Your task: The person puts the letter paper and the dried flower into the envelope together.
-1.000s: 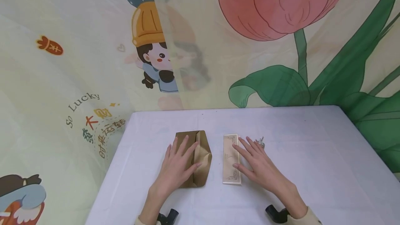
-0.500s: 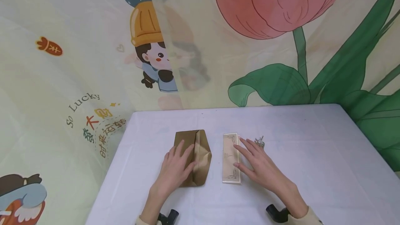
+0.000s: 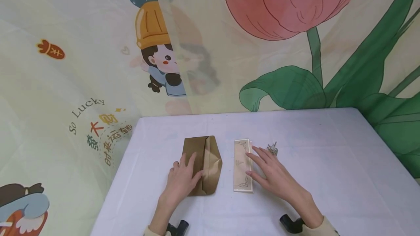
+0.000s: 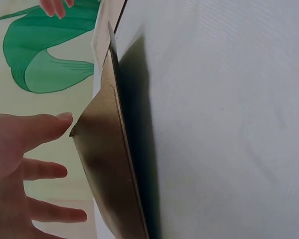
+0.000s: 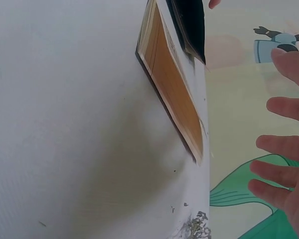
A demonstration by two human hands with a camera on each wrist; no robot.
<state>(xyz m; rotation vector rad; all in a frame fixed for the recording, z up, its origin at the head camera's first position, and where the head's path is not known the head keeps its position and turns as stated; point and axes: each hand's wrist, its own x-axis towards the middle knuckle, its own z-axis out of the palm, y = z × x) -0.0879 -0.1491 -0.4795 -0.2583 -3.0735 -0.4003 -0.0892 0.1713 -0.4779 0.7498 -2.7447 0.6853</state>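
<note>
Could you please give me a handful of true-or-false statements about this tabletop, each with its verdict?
1. The gold-brown paper envelope lies to the person's left of the narrow cream card with printed ornaments. True.
2. The person's left hand is gripping the card. False: in the head view the left hand is over the envelope, holding nothing.
3. The person's right hand has spread fingers and holds nothing. True.
4. A small grey-green dried sprig lies between envelope and card. False: the sprig lies to the card's right, by the right hand.
5. The tablecloth is dark green. False: the tablecloth is white.
</note>
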